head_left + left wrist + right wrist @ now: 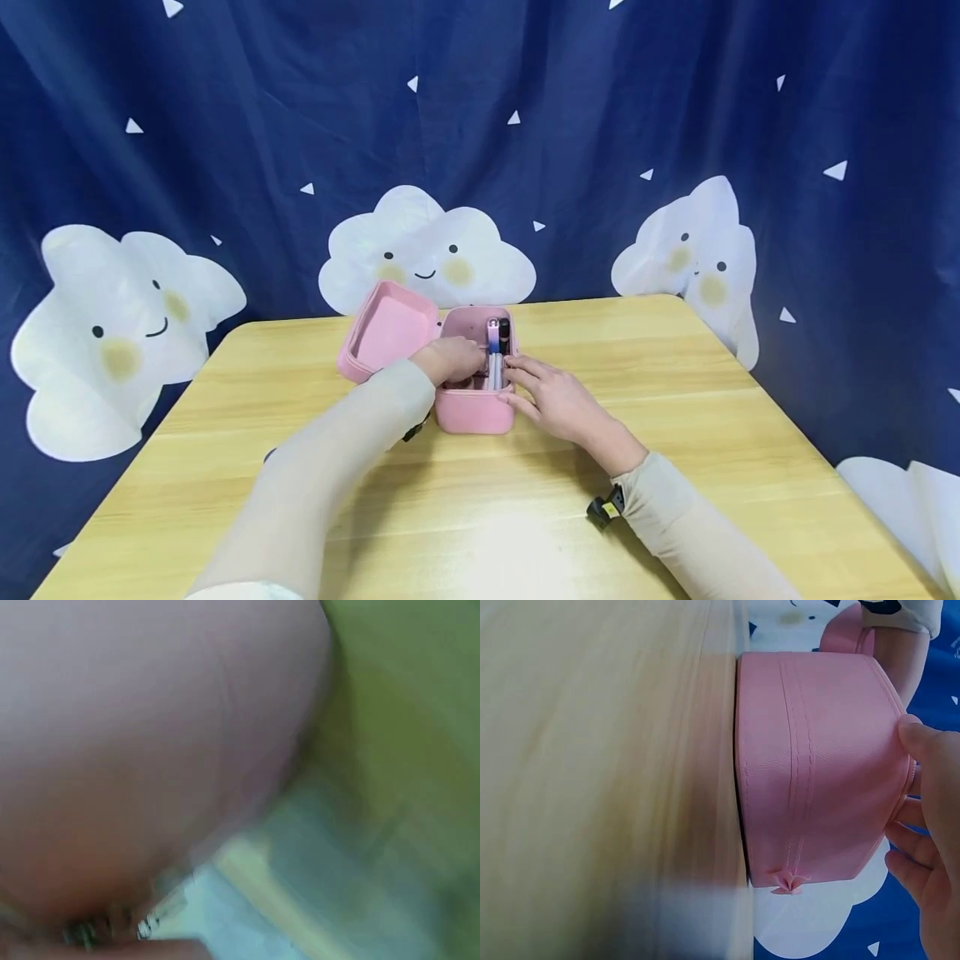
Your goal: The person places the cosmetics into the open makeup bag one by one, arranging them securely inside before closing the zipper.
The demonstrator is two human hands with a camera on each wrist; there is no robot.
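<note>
An open pink zip case (475, 412) stands on the table, its lid (393, 329) folded out to the left. Inside it, along the right side, are a purple and blue pen-like item (492, 335), a black capped pen (504, 333) and pale slim sticks (495, 372). My left hand (452, 358) reaches into the case from the left; its fingertips are hidden, and the left wrist view is blurred. My right hand (558, 404) rests at the case's right rim with loosely extended fingers. In the right wrist view, the thumb (915, 735) touches the rim.
The wooden table (637, 375) has its far edge just behind the case. A dark blue curtain (570, 150) with white clouds hangs beyond. A small dark blue item (270, 455) shows partly behind my left forearm. A black wrist camera (604, 507) is strapped to my right wrist.
</note>
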